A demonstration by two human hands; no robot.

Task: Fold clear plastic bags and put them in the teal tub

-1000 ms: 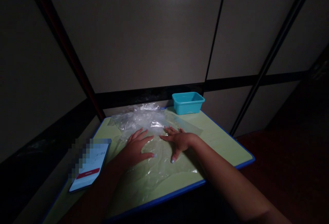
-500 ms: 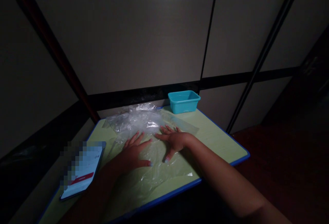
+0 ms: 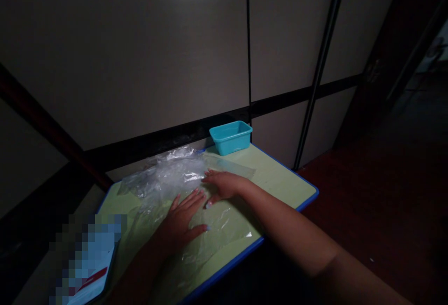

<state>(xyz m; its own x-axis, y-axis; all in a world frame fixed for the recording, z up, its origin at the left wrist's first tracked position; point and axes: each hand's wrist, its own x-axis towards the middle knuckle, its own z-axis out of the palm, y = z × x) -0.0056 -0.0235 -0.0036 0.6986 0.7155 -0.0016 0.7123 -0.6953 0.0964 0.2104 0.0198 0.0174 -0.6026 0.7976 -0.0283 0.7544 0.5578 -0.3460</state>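
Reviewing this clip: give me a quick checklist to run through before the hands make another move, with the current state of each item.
1. Left hand open over the clear plastic film: ok.
2. Right hand over the film, not gripping the turquoise bin: ok.
3. Film smooth throughout: not ok, its far part is bunched and wrinkled.
4. Bin upright on the table: ok.
5. Bin empty: cannot tell, its floor is hidden.

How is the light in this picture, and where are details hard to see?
Head view: dim overall, a soft glow high on the panel; white glints on the plastic, same view; also in the head view, the floor fades to near-black at right and pixel blocks cover part of the screen.
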